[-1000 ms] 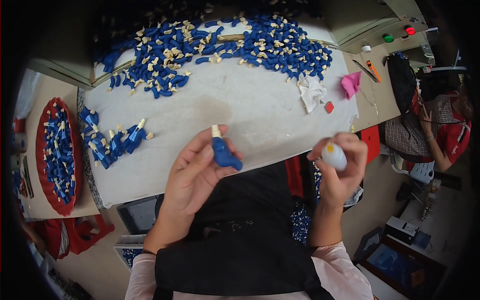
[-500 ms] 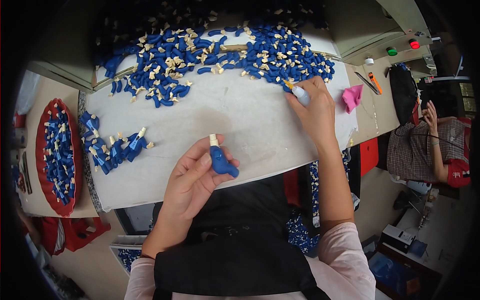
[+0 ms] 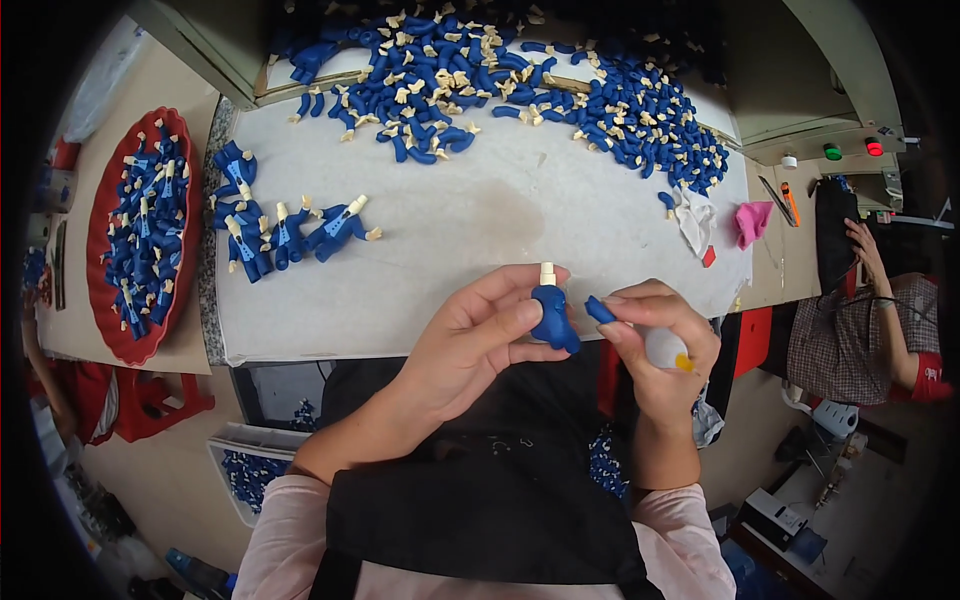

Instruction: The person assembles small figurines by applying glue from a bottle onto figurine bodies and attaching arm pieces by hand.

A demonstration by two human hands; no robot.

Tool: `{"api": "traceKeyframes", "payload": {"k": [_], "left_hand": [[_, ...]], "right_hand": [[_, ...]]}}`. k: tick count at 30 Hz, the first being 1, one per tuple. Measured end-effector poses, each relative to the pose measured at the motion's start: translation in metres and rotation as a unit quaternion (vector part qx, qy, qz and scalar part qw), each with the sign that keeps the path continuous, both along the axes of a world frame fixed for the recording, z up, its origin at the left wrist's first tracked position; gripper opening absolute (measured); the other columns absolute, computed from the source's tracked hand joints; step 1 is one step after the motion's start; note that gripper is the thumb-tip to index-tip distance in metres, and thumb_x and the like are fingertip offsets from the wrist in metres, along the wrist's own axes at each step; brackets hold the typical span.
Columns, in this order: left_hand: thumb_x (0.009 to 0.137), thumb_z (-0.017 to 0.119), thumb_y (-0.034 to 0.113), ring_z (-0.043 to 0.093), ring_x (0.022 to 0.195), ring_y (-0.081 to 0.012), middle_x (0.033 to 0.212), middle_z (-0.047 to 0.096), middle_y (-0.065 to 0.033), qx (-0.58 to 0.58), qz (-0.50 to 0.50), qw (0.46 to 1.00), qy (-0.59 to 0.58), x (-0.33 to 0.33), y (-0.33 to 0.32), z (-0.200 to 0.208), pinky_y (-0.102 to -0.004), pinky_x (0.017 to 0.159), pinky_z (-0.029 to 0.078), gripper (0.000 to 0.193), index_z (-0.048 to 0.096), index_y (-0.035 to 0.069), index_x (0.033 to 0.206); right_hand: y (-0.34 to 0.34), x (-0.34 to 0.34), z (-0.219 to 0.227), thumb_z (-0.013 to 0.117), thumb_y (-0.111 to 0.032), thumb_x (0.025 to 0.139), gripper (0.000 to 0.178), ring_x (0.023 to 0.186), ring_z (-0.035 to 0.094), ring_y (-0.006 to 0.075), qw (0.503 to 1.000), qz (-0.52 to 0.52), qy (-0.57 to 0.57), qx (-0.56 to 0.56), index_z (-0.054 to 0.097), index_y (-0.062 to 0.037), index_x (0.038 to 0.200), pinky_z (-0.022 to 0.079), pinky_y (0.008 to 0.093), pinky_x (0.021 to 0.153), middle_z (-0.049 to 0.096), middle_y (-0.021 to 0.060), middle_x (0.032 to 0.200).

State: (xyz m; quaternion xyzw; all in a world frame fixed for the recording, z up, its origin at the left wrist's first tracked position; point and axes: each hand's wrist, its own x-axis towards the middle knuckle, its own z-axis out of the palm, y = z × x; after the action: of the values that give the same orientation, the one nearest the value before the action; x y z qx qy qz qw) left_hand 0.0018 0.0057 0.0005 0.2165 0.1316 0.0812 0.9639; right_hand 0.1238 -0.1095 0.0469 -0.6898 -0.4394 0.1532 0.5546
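My left hand point(image 3: 470, 335) is closed around a blue figurine body point(image 3: 553, 325) with a cream neck, held upright over the table's front edge. Just to its right, my right hand point(image 3: 670, 398) pinches a small blue piece point(image 3: 598, 309), seemingly a figurine arm, between thumb and forefinger. A gap separates that piece from the body. Tucked in the same hand's curled fingers is a white squeeze bottle point(image 3: 664, 347) with a yellow tip. Blue figurine arms with cream hands point(image 3: 650, 120) lie heaped along the far side. Several figurine bodies with arms point(image 3: 332, 232) rest on the left.
On the left stands a red scalloped tray point(image 3: 106, 290) full of figurines. White cloth point(image 3: 694, 222) and pink cloth point(image 3: 752, 223) lie at the right, near an orange cutter point(image 3: 790, 205). Another person's hand point(image 3: 866, 250) is further right. Below left sits a white bin point(image 3: 226, 465).
My right hand has come back from the far heap toward my left hand, now pinching a blue piece, with the bottle shifted into its palm. The view has shifted, too.
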Motion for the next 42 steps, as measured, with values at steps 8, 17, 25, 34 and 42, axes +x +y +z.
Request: {"api": "traceKeyframes", "payload": {"k": [8, 17, 25, 34, 42], "left_hand": [[0.085, 0.046, 0.012, 0.053, 0.091, -0.0141, 0.103, 0.052, -0.0085, 0.001, -0.015, 1.0, -0.016, -0.005, -0.001, 0.004, -0.0289, 0.076, 0.048, 0.03, 0.043, 0.001, 0.113], [0.085, 0.044, 0.009, 0.057, 0.088, -0.017, 0.099, 0.054, -0.0101, 0.013, 0.004, 1.0, -0.011, -0.004, -0.004, 0.005, -0.0305, 0.074, 0.05, 0.029, 0.042, -0.001, 0.112], [0.085, 0.044, 0.009, 0.057, 0.085, -0.0151, 0.096, 0.054, -0.0095, 0.023, -0.001, 1.0, 0.008, -0.003, -0.004, 0.005, -0.0287, 0.074, 0.05, 0.029, 0.042, -0.002, 0.112], [0.083, 0.047, 0.009, 0.058, 0.082, -0.0141, 0.092, 0.056, -0.0093, 0.039, -0.006, 0.999, 0.01, -0.003, -0.003, 0.006, -0.0279, 0.072, 0.051, 0.028, 0.045, -0.002, 0.109], [0.082, 0.051, 0.008, 0.056, 0.085, -0.0132, 0.097, 0.056, -0.008, 0.056, -0.001, 0.998, 0.01, -0.008, -0.003, 0.003, -0.0259, 0.072, 0.049, 0.026, 0.05, 0.001, 0.107]], "right_hand": [[0.002, -0.014, 0.0, 0.065, 0.007, 0.062, 0.019, 0.064, 0.057, 0.0175, 0.99, -0.003, -0.14, -0.003, 0.061, 0.0002, 0.08, 0.044, 0.0224, 0.054, 0.058, 0.0117, 0.075], [0.001, -0.016, -0.001, 0.065, 0.007, 0.061, 0.022, 0.062, 0.057, 0.0183, 0.985, 0.005, -0.17, 0.012, 0.061, 0.0002, 0.081, 0.044, 0.0227, 0.053, 0.058, 0.012, 0.074], [0.001, -0.015, -0.002, 0.065, 0.007, 0.06, 0.022, 0.06, 0.056, 0.0192, 0.98, 0.005, -0.198, 0.006, 0.06, 0.0002, 0.081, 0.044, 0.0237, 0.051, 0.057, 0.0113, 0.072], [0.0, -0.012, -0.001, 0.065, 0.006, 0.058, 0.024, 0.058, 0.055, 0.0206, 0.97, 0.029, -0.243, 0.006, 0.06, 0.0014, 0.081, 0.043, 0.0253, 0.049, 0.056, 0.0108, 0.069], [0.002, -0.008, 0.003, 0.062, 0.004, 0.056, 0.025, 0.057, 0.054, 0.0217, 0.95, 0.088, -0.298, 0.018, 0.059, 0.0034, 0.08, 0.043, 0.0262, 0.049, 0.055, 0.0107, 0.071]]}}
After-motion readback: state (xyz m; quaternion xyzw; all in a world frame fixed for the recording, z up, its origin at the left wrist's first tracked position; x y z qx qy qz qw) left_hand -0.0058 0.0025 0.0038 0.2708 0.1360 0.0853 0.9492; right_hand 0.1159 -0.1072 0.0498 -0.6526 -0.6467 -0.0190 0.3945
